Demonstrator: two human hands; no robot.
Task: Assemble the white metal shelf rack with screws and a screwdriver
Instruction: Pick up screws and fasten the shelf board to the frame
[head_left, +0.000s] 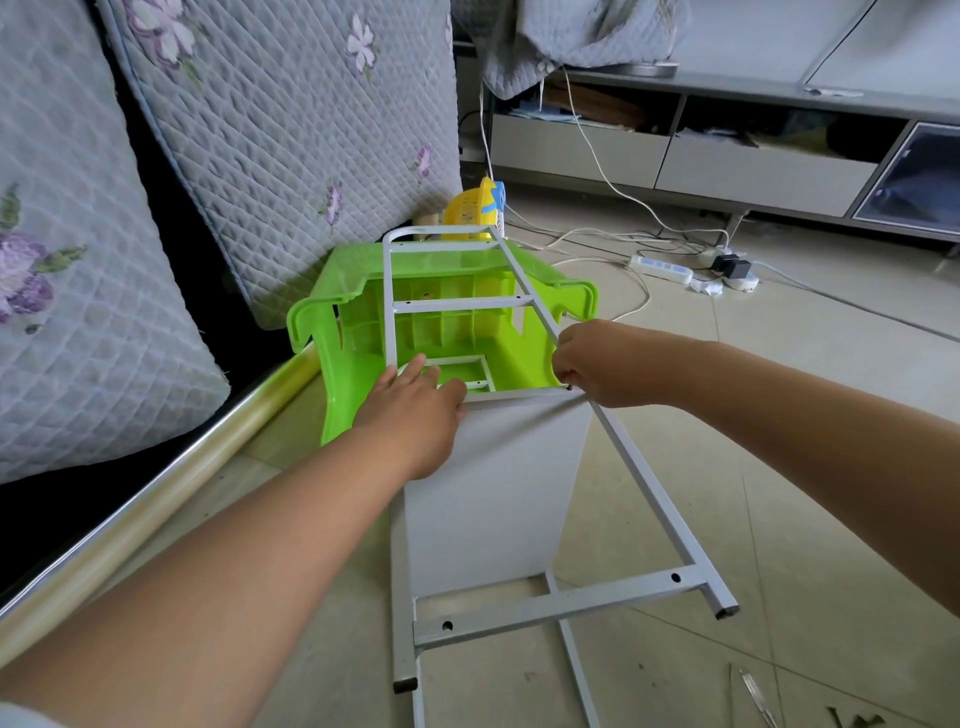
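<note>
A white metal ladder-shaped side frame (545, 605) lies tilted over the floor, its far end resting on a green plastic stool (358, 312). A white shelf panel (493, 493) stands between its rails. My left hand (415, 410) rests flat on the panel's top left edge, fingers straight. My right hand (602, 364) pinches a small dark screw (569, 387) at the panel's top right corner, where it meets the frame's right rail. No screwdriver can be made out.
Loose screws and a clear plastic bag (758, 696) lie on the tiled floor at the bottom right. A quilted sofa (104, 312) with a metal rail is on the left. A power strip (662, 268) with cables and a low grey cabinet (727, 171) are behind.
</note>
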